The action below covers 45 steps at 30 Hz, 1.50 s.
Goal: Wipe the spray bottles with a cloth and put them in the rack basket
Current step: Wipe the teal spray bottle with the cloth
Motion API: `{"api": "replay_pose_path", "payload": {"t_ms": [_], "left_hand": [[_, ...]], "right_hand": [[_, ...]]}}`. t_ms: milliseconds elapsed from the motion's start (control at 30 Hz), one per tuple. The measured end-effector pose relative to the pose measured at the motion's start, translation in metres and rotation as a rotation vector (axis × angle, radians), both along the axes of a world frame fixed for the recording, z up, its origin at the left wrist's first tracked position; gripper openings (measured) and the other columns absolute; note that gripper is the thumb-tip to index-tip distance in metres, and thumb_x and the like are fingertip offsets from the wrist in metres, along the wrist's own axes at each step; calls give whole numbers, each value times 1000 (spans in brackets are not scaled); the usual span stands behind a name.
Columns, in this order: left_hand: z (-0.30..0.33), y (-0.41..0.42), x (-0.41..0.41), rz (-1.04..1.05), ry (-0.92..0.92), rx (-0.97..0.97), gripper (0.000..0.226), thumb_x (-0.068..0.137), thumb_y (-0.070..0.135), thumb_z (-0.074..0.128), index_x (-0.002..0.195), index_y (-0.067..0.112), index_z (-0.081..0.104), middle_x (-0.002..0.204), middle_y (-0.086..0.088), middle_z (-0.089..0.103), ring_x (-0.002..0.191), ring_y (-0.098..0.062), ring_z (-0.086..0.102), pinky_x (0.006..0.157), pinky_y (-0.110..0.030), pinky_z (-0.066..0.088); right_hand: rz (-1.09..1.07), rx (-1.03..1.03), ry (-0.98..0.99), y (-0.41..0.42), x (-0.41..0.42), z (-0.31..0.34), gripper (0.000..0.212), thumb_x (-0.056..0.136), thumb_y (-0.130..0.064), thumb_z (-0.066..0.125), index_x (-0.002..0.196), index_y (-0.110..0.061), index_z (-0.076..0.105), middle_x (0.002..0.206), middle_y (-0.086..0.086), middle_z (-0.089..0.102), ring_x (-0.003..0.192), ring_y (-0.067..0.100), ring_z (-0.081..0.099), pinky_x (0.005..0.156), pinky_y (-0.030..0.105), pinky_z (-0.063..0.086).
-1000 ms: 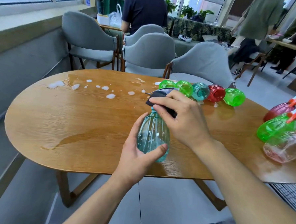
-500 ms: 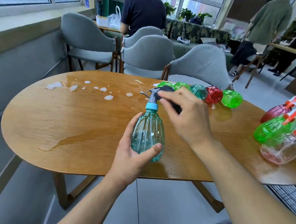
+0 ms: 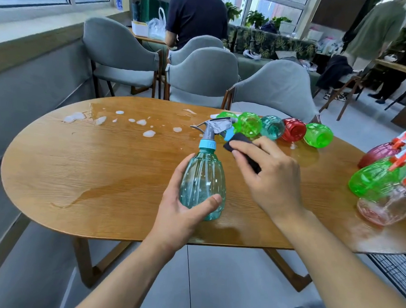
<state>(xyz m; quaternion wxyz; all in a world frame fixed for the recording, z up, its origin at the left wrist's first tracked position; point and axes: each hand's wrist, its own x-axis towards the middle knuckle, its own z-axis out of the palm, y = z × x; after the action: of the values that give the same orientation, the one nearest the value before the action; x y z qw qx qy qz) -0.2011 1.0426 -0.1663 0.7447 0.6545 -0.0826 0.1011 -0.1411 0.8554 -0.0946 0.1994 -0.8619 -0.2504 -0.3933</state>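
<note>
A teal spray bottle (image 3: pixel 204 177) with a grey trigger head stands upright near the front edge of the wooden table (image 3: pixel 78 171). My left hand (image 3: pixel 185 207) grips its body from the left. My right hand (image 3: pixel 266 176) holds a dark cloth (image 3: pixel 242 144) just right of the bottle's neck, apart from it. Several green, teal and red bottles (image 3: pixel 272 128) lie on their sides in a row behind. At the right edge lie a dark red, a green and a clear pink bottle (image 3: pixel 379 179) with orange triggers.
White foam blobs (image 3: pixel 142 123) and a wet streak (image 3: pixel 89 192) mark the table's left half. Grey chairs (image 3: pixel 201 76) stand behind the table, with people further back. A dark wire grid (image 3: pixel 396 270) shows low at the right edge.
My right hand with the cloth has come off the bottle's trigger head and moved right, uncovering the head. My left hand keeps the bottle upright.
</note>
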Motion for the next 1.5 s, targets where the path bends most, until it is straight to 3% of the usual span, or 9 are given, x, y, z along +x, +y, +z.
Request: {"api": "replay_pose_path", "payload": {"t_ms": [300,433,600,700,900,1067,1233,1400,1500], "left_hand": [[-4,8,2,17,-34,159,96,83,9,92,157,42,41,134,24,65,123,-9,68,98,-27,59],[-4,7,4,50,-73,232,95,82,8,91,156,41,42,133,26,65,122,-7,68,97,-19,56],[-8,10,6,100,-96,309,96,77,28,90,157,49,41,142,15,62,130,-14,64,107,-42,57],[-7,12,6,127,-100,315,96,76,28,90,156,49,41,143,15,63,131,-12,63,108,-42,56],[-6,17,8,160,-119,328,99,78,16,94,157,45,42,144,12,63,132,-14,63,109,-41,56],[-8,18,6,150,-99,344,98,75,32,90,156,53,40,146,17,60,134,-12,61,109,-45,56],[-6,17,8,160,-104,359,97,76,23,92,155,50,43,141,16,64,129,-12,65,106,-41,58],[-2,13,11,111,-87,355,93,81,21,93,154,47,43,130,26,66,121,-3,67,96,-21,58],[9,12,13,90,0,236,90,80,40,93,152,49,40,125,38,62,116,3,67,95,-26,60]], "right_hand": [[-44,249,144,-9,26,34,17,102,-30,66,111,-30,80,95,-10,70,88,7,62,79,35,52],[-29,126,207,4,35,53,24,101,-38,58,110,-34,79,95,-8,68,90,14,64,80,40,54],[93,-6,314,28,26,56,26,101,-41,53,108,-38,78,94,-10,64,90,14,64,80,44,54],[176,-13,385,41,24,61,28,100,-42,52,108,-37,78,100,-9,69,98,15,66,85,47,56],[-221,-136,380,31,37,79,25,106,-38,51,109,-40,76,104,-8,66,104,25,62,78,36,45],[75,-104,445,56,24,79,23,105,-35,55,101,-36,77,93,-15,67,93,13,61,80,37,51],[-316,-174,442,42,37,83,26,105,-35,52,99,-32,77,100,-3,73,93,26,61,73,35,45],[74,77,584,49,36,75,23,104,-30,57,103,-32,81,97,-17,74,96,6,67,81,31,54],[122,375,390,45,19,47,22,105,-27,59,107,-29,80,97,-20,75,97,1,69,86,31,58]]}}
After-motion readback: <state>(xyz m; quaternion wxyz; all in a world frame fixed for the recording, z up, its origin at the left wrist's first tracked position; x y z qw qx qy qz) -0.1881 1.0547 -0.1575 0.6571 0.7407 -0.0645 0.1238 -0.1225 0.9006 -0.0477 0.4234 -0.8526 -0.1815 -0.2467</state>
